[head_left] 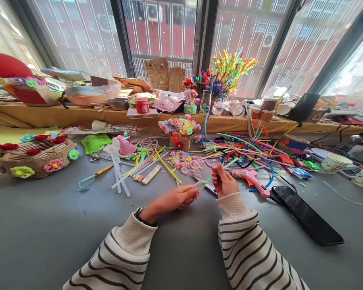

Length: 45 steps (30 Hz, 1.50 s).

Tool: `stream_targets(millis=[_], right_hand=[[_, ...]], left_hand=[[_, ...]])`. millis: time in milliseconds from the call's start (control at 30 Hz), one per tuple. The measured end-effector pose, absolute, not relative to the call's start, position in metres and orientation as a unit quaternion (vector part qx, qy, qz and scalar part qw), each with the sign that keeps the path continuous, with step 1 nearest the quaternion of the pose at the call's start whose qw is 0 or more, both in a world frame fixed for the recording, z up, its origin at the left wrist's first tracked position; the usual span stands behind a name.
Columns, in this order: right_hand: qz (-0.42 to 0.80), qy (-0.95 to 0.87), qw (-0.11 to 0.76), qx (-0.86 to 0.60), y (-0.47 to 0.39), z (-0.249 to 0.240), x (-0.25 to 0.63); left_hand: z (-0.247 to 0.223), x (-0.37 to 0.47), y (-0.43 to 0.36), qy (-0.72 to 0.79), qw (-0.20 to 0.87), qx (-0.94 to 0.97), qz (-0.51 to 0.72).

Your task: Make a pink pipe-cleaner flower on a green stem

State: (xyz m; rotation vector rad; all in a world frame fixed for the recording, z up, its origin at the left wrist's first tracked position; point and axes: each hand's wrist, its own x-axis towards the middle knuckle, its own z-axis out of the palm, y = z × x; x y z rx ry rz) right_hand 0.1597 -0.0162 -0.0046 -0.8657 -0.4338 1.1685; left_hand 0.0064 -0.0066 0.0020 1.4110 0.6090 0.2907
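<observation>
Near the middle of the grey table, my left hand (183, 197) pinches a pink piece (199, 184) together with the lower end of a light green pipe cleaner (209, 179). My right hand (225, 181) is closed on the same green pipe cleaner further up, and its tip sticks out past the fingers. The two hands are a short way apart. Scissors (210, 188) lie behind them, partly hidden. A pink glue gun (252, 181) rests just right of my right hand. Small pink and yellow pieces (184, 162) are heaped behind the hands.
A black phone (307, 215) lies at the right. Many coloured pipe cleaners (238, 147) are piled at the back right. Glue sticks (119, 173) lie left of centre, and a woven basket (38, 157) stands far left. Paper cups (335, 162) stand at the right edge.
</observation>
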Motion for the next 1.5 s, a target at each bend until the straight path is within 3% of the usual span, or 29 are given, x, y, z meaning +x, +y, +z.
stream_targets(millis=[367, 600, 733, 833, 1000, 1167, 1333, 1500], right_hand=[[0.480, -0.199, 0.745, -0.418, -0.021, 0.001, 0.170], [0.436, -0.256, 0.728, -0.463, -0.038, -0.005, 0.191], [0.380, -0.369, 0.593, -0.607, -0.073, -0.016, 0.220], [0.237, -0.522, 0.408, -0.710, -0.099, -0.024, 0.239], [0.150, -0.665, 0.188, -0.707, -0.111, -0.025, 0.243], [0.122, -0.667, 0.056, -0.732, -0.092, -0.014, 0.221], [0.148, -0.674, 0.021, -0.723, -0.081, -0.010, 0.215], [0.361, -0.657, 0.125, -0.649, -0.087, -0.009, 0.223]], left_hand=[[-0.002, 0.002, 0.001, 0.340, 0.611, 0.684, 0.207], [-0.003, -0.003, 0.005, 0.427, 0.610, 0.592, 0.310], [-0.003, -0.003, 0.007, 0.418, 0.624, 0.535, 0.387], [-0.002, -0.003, 0.006, 0.397, 0.650, 0.516, 0.392], [0.005, -0.002, 0.002, 0.434, 0.648, 0.485, 0.395], [0.004, -0.002, 0.002, 0.448, 0.649, 0.462, 0.407], [0.000, -0.003, 0.005, 0.438, 0.647, 0.447, 0.435], [0.002, -0.003, 0.005, 0.433, 0.662, 0.413, 0.450]])
